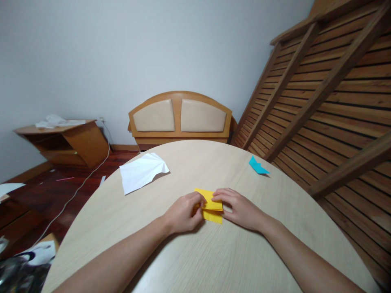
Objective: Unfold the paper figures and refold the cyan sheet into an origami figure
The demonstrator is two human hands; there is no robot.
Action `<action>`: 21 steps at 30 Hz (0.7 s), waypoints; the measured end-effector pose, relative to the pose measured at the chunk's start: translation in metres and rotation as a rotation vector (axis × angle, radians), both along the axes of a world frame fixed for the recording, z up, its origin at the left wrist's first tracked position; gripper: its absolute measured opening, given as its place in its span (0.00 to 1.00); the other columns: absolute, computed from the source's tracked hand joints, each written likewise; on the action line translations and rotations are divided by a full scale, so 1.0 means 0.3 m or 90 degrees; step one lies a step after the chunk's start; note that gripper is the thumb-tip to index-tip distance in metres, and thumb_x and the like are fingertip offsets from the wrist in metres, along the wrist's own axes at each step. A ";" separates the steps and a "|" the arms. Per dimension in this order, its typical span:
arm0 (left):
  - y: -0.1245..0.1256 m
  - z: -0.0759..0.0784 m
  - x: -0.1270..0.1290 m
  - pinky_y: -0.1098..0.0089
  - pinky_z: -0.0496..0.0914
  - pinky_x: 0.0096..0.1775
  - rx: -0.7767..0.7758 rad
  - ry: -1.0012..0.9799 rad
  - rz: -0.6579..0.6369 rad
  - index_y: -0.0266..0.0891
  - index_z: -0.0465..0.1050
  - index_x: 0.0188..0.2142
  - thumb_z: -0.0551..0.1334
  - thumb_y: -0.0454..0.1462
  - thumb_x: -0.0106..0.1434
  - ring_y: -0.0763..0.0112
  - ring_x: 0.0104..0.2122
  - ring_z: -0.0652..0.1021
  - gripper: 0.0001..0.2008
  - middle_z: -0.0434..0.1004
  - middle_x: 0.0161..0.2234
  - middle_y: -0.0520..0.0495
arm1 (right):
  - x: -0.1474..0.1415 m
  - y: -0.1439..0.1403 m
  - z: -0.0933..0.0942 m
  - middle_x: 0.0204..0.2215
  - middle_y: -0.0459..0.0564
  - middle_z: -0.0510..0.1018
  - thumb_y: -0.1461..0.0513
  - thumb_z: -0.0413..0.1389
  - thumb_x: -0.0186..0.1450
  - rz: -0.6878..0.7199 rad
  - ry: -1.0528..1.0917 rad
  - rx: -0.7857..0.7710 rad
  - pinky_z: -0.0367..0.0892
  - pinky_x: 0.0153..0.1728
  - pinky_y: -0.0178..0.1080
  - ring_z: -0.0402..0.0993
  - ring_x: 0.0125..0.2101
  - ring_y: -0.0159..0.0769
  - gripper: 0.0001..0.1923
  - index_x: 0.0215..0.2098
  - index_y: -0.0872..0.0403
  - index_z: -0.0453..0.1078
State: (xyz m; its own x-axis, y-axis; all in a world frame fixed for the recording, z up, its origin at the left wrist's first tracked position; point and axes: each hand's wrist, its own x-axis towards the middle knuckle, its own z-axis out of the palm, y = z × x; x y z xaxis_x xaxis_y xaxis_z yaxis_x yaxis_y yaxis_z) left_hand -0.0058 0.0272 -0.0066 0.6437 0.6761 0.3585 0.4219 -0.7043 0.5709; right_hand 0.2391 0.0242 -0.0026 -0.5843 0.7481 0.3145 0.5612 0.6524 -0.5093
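Item: folded yellow paper (213,211), frame centre, on round table (189,260). My left hand (184,213) and right hand (241,209) pinch it, fingers closed on its edges.

The folded paper (210,205) pinched between the left hand (183,212) and right hand (241,209) is bright yellow. At about two o'clock from it lies a small turquoise-blue paper piece (258,166); at ten o'clock, a plain white sheet (141,171). The round table (189,252) is pale beige with fine wood grain. The headboard (180,116) at twelve o'clock is honey-brown with cream panels, against a pale grey wall (137,53).
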 end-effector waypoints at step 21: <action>0.045 -0.035 -0.002 0.74 0.68 0.28 -0.263 -0.392 0.191 0.37 0.69 0.45 0.62 0.44 0.65 0.73 0.27 0.76 0.15 0.78 0.33 0.47 | -0.013 -0.001 0.031 0.37 0.52 0.84 0.46 0.61 0.62 -0.084 0.335 -0.517 0.71 0.35 0.39 0.81 0.37 0.42 0.23 0.42 0.56 0.78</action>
State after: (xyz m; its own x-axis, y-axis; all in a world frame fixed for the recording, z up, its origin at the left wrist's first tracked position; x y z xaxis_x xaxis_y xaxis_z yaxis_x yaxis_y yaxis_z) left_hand -0.0063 0.0408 -0.0170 0.1817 0.9447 0.2730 0.0843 -0.2916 0.9528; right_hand 0.2351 0.0240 0.0066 -0.4125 0.9018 -0.1289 0.1763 -0.0598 -0.9825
